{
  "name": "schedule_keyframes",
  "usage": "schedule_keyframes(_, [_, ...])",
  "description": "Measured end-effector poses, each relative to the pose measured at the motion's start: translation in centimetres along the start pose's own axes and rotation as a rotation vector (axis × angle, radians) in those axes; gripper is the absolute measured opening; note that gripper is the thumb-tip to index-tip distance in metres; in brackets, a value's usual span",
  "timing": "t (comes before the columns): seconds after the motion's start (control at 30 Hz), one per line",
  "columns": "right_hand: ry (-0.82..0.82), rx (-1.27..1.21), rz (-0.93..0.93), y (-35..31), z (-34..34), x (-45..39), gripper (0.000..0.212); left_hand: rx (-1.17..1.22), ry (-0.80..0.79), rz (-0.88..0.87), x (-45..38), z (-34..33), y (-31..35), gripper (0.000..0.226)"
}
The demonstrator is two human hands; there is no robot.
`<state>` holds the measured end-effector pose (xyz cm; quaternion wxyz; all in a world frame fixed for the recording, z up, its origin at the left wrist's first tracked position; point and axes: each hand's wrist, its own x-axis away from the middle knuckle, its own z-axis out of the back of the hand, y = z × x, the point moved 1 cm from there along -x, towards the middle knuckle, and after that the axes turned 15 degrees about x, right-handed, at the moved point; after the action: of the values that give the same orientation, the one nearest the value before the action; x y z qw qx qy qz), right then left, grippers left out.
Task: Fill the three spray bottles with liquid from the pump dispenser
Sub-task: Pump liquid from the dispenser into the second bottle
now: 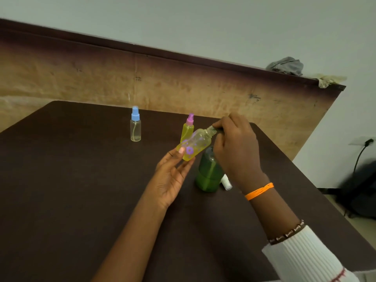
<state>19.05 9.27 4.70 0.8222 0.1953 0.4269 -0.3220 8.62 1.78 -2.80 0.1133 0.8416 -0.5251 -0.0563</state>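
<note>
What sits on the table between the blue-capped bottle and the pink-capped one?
Nothing: in the head view only bare dark table lies between the blue-capped bottle and the pink-capped bottle.

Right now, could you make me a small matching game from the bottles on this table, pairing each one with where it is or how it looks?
Things:
1. blue-capped bottle
2. pink-capped bottle
3. flowered bottle
4. green dispenser

States:
A. dark, standing under the right hand
B. tilted, held up in the left hand
C. clear, standing alone to the left
D. yellow, upright behind the held one

Pairs: 1-C, 2-D, 3-B, 4-A
</note>
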Motion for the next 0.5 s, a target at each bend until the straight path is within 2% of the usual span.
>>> schedule_keyframes(0.07, [-0.032,-0.038,-0.028,0.1,-0.1,-0.2,0.026,0.003,0.0,-0.002,0.0,0.1,0.0,0.056])
schedule_keyframes(0.23, [0.196,-0.046,-0.077,-0.6,-2.4,3.2,0.038,-0.009,-0.008,-0.022,-0.2,0.3,0.2,0.059])
schedule_keyframes(0.4, [0.137,-0.026,-0.041,-0.1,-1.3,1.6,0.03,-0.007,-0.006,-0.01,0.2,0.0,0.2,0.059])
schedule_keyframes(0.5, [0.07,-0.03,-0.033,-0.1,-0.2,0.3,0.027,-0.008,-0.012,-0.002,0.1,0.0,0.0,0.051])
